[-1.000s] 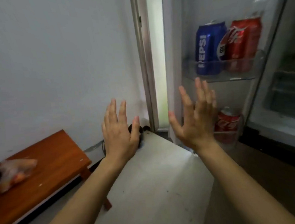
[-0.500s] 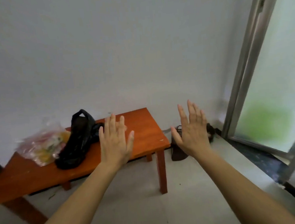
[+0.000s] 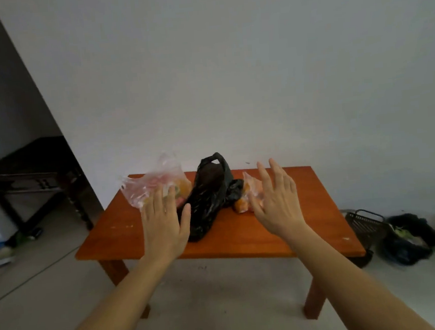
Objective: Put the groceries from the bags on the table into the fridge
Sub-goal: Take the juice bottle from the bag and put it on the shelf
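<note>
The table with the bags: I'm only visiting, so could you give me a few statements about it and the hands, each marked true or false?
1. The black bag lies on the table between the left clear bag and the right clear bag. True.
2. The left hand grips the black bag by its handle. False: its fingers are straight and it holds nothing.
3. The right hand is open and empty. True.
4. A fridge stands right behind the table. False: only a bare wall shows behind it, and no fridge is in view.
</note>
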Motion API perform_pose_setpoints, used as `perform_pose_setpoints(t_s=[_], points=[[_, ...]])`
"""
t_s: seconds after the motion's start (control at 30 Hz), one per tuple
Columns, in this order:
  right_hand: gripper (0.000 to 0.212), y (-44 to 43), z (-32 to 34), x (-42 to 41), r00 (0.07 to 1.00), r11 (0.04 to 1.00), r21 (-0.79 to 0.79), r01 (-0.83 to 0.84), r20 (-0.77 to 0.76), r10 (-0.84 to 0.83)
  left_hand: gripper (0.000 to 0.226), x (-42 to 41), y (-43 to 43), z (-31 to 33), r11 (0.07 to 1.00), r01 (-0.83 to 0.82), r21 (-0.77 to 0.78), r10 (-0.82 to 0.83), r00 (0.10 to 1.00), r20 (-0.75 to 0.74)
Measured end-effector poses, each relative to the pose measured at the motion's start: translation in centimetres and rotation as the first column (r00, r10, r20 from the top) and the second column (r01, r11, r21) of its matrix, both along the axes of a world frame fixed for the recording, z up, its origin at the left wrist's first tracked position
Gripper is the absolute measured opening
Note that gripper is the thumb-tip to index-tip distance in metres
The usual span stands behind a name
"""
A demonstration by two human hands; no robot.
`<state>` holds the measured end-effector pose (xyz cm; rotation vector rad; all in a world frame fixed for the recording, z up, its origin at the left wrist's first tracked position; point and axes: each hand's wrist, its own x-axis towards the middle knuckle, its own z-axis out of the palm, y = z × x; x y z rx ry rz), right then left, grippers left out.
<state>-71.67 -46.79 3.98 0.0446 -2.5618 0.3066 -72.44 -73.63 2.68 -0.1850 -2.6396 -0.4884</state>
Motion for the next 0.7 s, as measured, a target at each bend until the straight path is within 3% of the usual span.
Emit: perform_pose_setpoints(t_s=[0.23,0.43,0.7], points=[[0.070,-4.4,-3.0,-14.8,0.987,0.990,-0.053,-0.134,0.082,0.138,0.068,-10.8,-5.9,-2.8,0.995,-0.099,-0.018,0.100,0.994,0.047],[0.063,-7.2,-2.6,-28.5,0.958,0.965,-0.076,-0.252,0.119,0.259,0.074,-21.1,-8.8,-0.7,0.971,-0.217,-0.102,0.222,0.974,0.046],[0.051,-13.7,-4.3,-41.1,0.867,0.897,-0.124,-0.424,0.231,0.441,0.068,-31.8,-12.7,-2.2,0.958,-0.275,-0.076,0.283,0.952,0.118]])
